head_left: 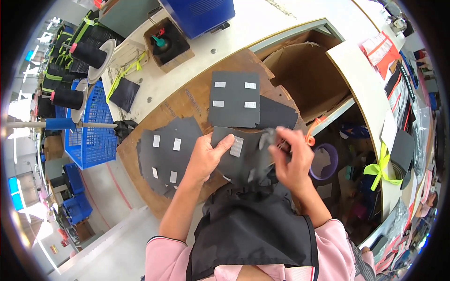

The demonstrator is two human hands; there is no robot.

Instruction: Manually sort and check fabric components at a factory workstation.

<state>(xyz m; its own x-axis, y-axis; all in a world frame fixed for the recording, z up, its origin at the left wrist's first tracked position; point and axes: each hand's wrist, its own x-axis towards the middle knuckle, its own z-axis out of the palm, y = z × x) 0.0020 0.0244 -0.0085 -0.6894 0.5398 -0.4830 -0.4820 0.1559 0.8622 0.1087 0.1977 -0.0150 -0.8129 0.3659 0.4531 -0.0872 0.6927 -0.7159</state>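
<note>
My left hand grips a dark grey fabric piece, thumb on top, beside a small white patch on it. The right part of the piece is smeared by motion. My right hand is at that end with bent fingers, also partly blurred. Orange handles, which look like those of scissors, stick out beside this hand; dark metal shows between the fingers. Beyond my hands lies a grey panel with several white patches. More grey pieces with white patches lie to the left.
The brown board lies under the pieces. Right of it are an open cardboard box and a purple ring. A blue machine and a small box with a green-topped container stand behind. Black thread cones and a blue basket are left.
</note>
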